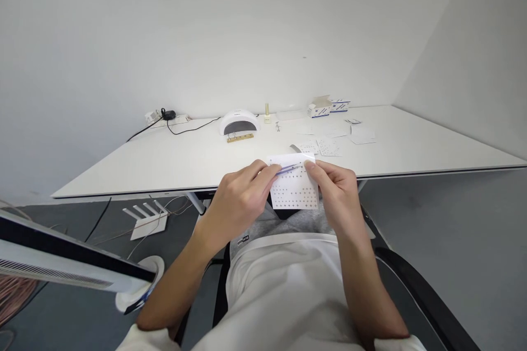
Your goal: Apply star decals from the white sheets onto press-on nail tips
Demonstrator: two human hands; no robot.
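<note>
My left hand (247,192) is closed on a pair of purple-blue tweezers (288,169), their tips pointing right across a white sticker sheet (294,197). Rows of small dark star-like marks cover the sheet. Its upper right edge is pinched between the thumb and fingers of my right hand (337,184). The tweezer tips lie close to my right thumb; whether they grip a sticker is too small to tell. Both hands are above my lap at the table's front edge.
On the white table (185,170) stand a nail lamp (239,120), a gold strip (240,138) with small pieces on it, a polish bottle (267,116) and small boxes (320,107). More sticker sheets (329,147) lie beyond my hands. A router (150,224) sits on the floor, left.
</note>
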